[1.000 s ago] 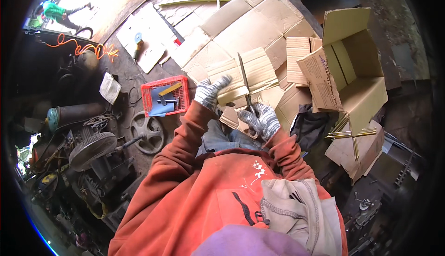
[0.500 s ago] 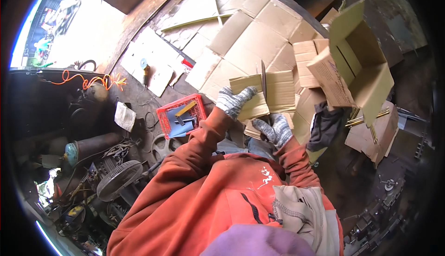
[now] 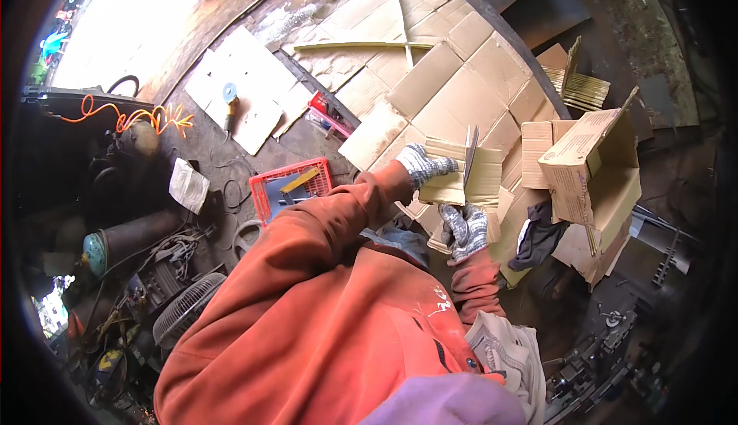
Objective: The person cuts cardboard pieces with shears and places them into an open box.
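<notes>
A piece of corrugated cardboard [image 3: 483, 177] is between my gloved hands, with a cut running through it from its far edge. My left hand [image 3: 424, 166], in a grey-and-white knit glove, grips its left part, thumb on top. My right hand [image 3: 466, 233], gloved alike, is closed around the handles of a pair of scissors [image 3: 470, 152]; the handles are mostly hidden by the glove. The two long blades point away from me at the cut and stand slightly apart. More cardboard pieces [image 3: 438, 239] lie beneath the right hand.
Flattened cardboard [image 3: 438, 86] covers the floor ahead. An open cardboard box [image 3: 573, 167] stands at right, beside a dark cloth [image 3: 536, 236]. At left are a red plastic basket [image 3: 288, 170] with a yellow-handled tool, an angle grinder [image 3: 230, 106] on a white board, and a fan [image 3: 188, 310].
The view has shifted, so my hands and the cardboard appear farther right and lower. The scissors' blades, seen as one dark edge before, now show apart.
</notes>
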A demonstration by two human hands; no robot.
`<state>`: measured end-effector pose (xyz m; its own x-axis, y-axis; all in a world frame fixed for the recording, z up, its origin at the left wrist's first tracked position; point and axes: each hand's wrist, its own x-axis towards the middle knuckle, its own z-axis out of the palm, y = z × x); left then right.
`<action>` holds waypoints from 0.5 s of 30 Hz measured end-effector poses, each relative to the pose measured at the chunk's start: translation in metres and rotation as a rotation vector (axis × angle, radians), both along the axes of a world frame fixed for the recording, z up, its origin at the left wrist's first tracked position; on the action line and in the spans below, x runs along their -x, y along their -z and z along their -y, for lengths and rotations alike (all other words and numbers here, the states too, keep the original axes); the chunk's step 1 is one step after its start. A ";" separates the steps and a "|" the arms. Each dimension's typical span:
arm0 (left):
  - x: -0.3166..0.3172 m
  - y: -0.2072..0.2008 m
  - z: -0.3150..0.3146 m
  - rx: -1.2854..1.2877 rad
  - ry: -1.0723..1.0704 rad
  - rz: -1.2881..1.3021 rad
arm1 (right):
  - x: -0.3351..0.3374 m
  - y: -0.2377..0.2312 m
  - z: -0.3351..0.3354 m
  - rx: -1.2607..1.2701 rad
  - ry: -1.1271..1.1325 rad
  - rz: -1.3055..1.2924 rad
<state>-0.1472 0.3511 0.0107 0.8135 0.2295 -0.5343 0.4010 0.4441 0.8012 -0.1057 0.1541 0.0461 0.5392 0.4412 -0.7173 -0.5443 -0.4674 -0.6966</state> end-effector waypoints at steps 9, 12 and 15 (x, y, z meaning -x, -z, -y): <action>0.001 0.023 -0.066 -0.383 0.413 0.193 | 0.014 -0.028 -0.037 0.089 0.066 0.038; -0.008 0.033 -0.088 -0.825 0.603 0.093 | 0.015 0.014 -0.019 0.274 -0.203 0.424; -0.024 -0.027 -0.094 -0.924 0.891 -0.095 | 0.026 0.047 -0.005 0.418 -0.259 0.507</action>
